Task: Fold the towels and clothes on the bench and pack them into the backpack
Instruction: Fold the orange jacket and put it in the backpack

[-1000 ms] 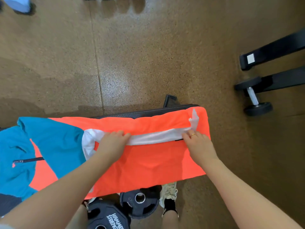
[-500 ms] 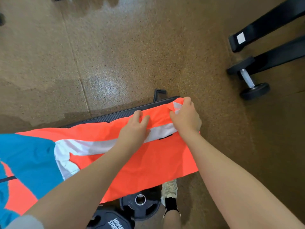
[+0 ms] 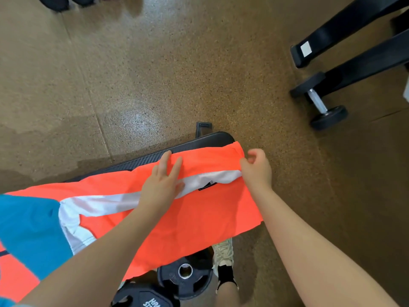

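Flanking the bench [image 3: 155,156]: dumbbell [image 3: 318,103], weight plates [image 3: 184,278].

Bright, even light from overhead; a soft glare patch shines on the floor [image 3: 137,120] at centre. Edges bend with wide-angle distortion, and detail is slightly soft.

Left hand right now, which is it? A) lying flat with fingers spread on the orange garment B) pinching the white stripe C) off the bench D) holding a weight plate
A: the left hand lies flat, fingers straight and spread, on the orange garment spread over the bench.
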Motion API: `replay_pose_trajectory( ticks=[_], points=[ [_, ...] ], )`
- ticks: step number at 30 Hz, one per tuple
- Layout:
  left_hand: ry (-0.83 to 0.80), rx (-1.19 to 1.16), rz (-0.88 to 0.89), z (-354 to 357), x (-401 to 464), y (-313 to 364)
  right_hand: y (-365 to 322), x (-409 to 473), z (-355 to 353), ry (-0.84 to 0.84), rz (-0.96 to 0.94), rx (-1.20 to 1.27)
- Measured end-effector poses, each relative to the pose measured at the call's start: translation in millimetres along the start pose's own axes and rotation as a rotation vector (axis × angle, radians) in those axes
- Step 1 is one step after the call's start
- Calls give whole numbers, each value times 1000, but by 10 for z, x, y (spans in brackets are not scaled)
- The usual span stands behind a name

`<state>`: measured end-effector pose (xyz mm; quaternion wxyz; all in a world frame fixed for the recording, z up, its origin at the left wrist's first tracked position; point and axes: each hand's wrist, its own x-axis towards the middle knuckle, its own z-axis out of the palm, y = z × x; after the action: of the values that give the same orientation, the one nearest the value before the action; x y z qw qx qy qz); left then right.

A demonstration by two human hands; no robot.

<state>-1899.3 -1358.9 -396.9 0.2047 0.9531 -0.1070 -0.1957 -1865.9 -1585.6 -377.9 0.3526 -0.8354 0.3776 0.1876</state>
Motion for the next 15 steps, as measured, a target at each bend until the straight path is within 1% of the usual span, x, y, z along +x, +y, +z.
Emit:
replay_pose_trajectory(
  ticks=[2, 3, 4, 6, 8, 9, 10, 11, 12, 13, 15],
  points=[
    [40, 2, 51, 8, -51, -36, -140, 50, -3, 41, -285, -144],
    [47, -1, 64, 5, -73, -43, -205, 82, 5, 20, -379, -221],
    [46, 3, 67, 6, -90, -50, -250, 121, 22, -10, -432, -329],
    [30, 22, 55, 6, -97, -64, -349, 152, 19, -51, -487, -559],
    [0, 34, 34, 6, -83, -72, -425, 143, -9, -27, -526, -766],
    [-7, 42, 28, 7, -80, -70, -443, 129, -45, -17, -526, -835],
    [-9, 51, 25, 15, -82, -70, -458, 116, -95, 1, -509, -851],
    [-16, 53, 22, 21, -87, -69, -446, 117, -131, 20, -458, -804],
    [-17, 48, 18, 29, -92, -71, -400, 142, -154, 24, -359, -660],
    [-18, 32, 9, 40, -98, -75, -351, 184, -168, 22, -242, -422],
    [-6, -21, -2, 59, -111, -82, -257, 277, -172, -24, 55, 180]
  ],
)
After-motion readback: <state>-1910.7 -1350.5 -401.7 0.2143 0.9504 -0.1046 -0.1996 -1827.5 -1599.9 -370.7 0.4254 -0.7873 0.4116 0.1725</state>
